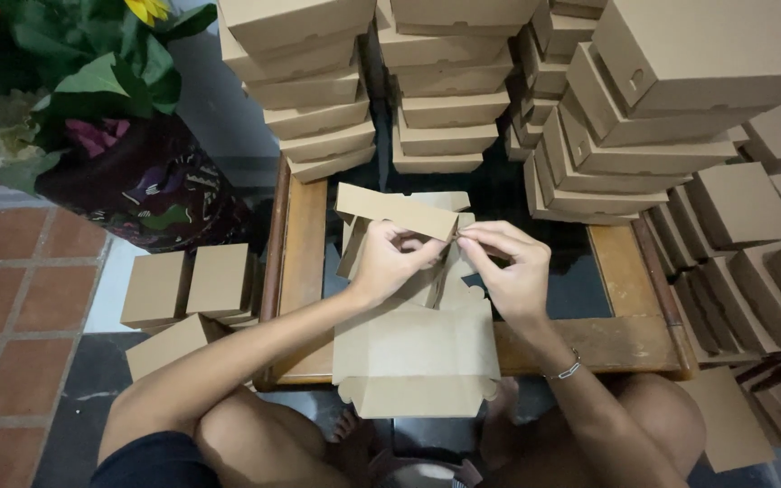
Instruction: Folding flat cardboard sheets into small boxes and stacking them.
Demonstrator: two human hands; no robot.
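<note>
Both hands are up over the middle of the low wooden table (pixel 621 271), working one half-folded cardboard box (pixel 413 348). The left hand (pixel 389 262) has its fingers closed in a pinch on the box's far wall flap, right at the corner. The right hand (pixel 512 271) meets it there, thumb and forefinger nipped shut on the same corner from the right side, a thin bracelet (pixel 569 369) showing at the wrist. The box's flat panel hangs over the table's near edge toward the person's knees, its far side raised and folded.

Behind the hands, on the far side of the table, stand tall stacks of finished boxes (pixel 318 117), with more leaning in rows to the right (pixel 743 203). On the floor to the left sit a few closed boxes (pixel 187 289), and far left a bouquet of flowers (pixel 65 81) in dark wrapping.
</note>
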